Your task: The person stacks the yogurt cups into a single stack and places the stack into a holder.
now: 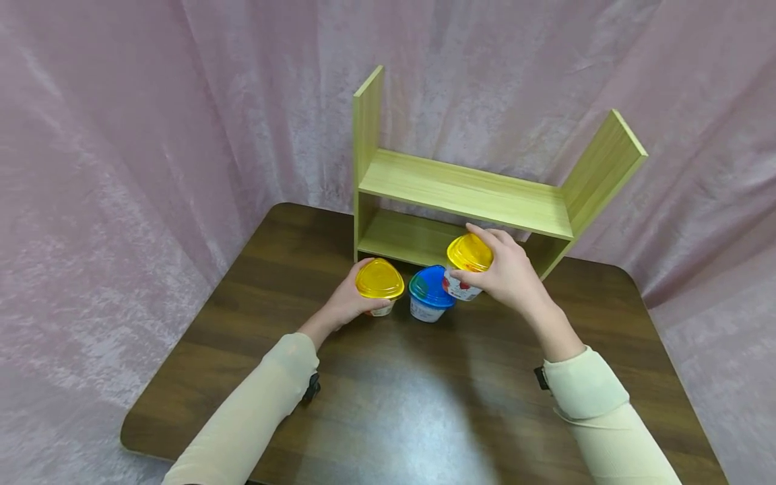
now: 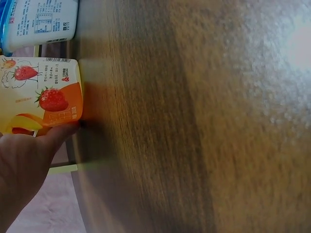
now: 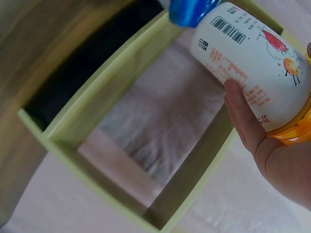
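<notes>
My left hand (image 1: 347,302) grips a yogurt cup with a yellow lid (image 1: 379,277), standing on the table in front of the shelf's left end. Strawberry pictures and an orange patch show on its side (image 2: 51,99) in the left wrist view. Just right of it stands a yogurt cup with a blue lid (image 1: 432,286), touched by neither hand. My right hand (image 1: 512,273) holds a second yellow-lidded yogurt cup (image 1: 469,252) off the table, between thumb and fingers. This raised cup partly overlaps the blue-lidded one in the head view. Its white side (image 3: 252,68) bears a barcode.
A light wooden shelf unit (image 1: 467,195) with two levels and tall side panels stands behind the cups at the table's back edge. The dark brown table (image 1: 376,404) stretches forward and to both sides. Pink curtains (image 1: 242,101) hang behind and beside it.
</notes>
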### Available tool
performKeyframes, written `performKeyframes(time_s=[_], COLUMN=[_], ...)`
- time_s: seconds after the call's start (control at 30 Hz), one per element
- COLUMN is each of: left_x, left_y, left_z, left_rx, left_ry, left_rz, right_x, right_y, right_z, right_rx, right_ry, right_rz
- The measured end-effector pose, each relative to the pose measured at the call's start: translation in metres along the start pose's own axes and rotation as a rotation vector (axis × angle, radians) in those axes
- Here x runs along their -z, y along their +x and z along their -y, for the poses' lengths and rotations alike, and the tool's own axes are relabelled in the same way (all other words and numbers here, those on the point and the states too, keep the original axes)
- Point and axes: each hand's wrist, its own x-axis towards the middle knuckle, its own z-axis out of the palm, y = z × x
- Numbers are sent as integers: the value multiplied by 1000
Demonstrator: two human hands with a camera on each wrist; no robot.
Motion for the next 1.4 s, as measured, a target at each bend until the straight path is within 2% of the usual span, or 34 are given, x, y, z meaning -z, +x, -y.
performKeyframes(time_s=[0.4,0.67,0.9,1.17,1.3,1.4], left_x=[-3,-3,-1,2,4,3], left_y=[0,-1,0,2,0,0], left_z=[3,2,1,2,-2,-1], left_rx=[-9,-42,-30,-5,-11,-49], left_ry=[12,10,0,16,26,-11], left_rz=[-10,-1,5,3,28,46], right_x=[-28,-41,-47,-56,-64,-71], right_y=[23,31,39,54,60,64], right_z=[42,52,62,76,81,83], right_rx=[46,78,99,161,185,196], right_ry=[26,31,63,74,74,60], right_rz=[85,88,100,122,149,170])
